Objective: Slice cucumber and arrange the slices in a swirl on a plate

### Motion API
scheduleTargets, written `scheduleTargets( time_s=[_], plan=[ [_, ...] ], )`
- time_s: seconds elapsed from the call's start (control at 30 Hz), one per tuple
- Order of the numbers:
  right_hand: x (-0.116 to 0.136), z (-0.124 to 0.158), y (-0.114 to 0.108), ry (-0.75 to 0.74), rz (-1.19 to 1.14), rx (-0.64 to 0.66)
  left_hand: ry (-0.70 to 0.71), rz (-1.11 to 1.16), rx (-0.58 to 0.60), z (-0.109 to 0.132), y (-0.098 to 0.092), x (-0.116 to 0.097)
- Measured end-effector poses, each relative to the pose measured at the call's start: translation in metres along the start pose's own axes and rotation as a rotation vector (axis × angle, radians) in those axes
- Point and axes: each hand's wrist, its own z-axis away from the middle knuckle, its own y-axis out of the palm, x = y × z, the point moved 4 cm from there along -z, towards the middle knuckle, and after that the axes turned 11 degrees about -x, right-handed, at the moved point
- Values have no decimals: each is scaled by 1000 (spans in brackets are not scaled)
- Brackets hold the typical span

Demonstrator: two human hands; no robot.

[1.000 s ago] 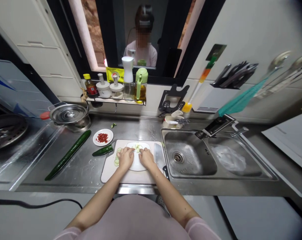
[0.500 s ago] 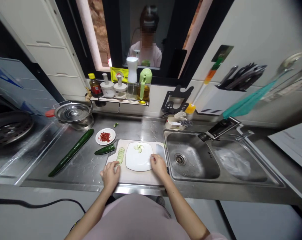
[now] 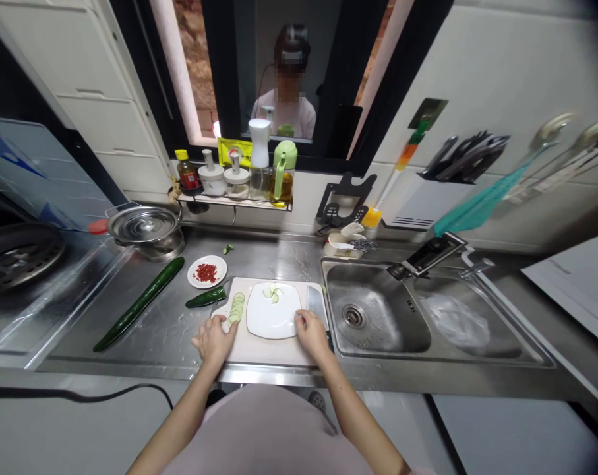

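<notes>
On the steel counter [image 3: 259,257], just left of the sink [image 3: 378,313], a pale cutting board [image 3: 279,353] takes centre stage, and both hands are at it! Left hand [image 3: 214,340]: fingers loosely spread over the board's near-left corner, thumb right by the lowest of the overlapping cucumber slices [image 3: 237,309]; whether it touches, I can't tell from where I stand. Right hand [image 3: 312,332]: fingers curled, tips at the right edge of the squarish white plate [image 3: 273,322]; pinching the rim or merely resting there, I can't say. That plate sits mid-board, a few cut slices [image 3: 273,293] fanned near its far edge. Right of it lies a broad-bladed knife [image 3: 315,301]; off to the left, a cut cucumber piece [image 3: 206,298] and one long whole cucumber [image 3: 140,303].
</notes>
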Motion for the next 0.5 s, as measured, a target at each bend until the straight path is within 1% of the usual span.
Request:
scheduleTargets(
  time_s=[0.3,0.5],
  plan=[
    [1,1,3,0,-6,16,23,-10,3,1,5,3],
    [3,2,7,-27,-24,29,9,7,-30,-1,6,4]
  ],
)
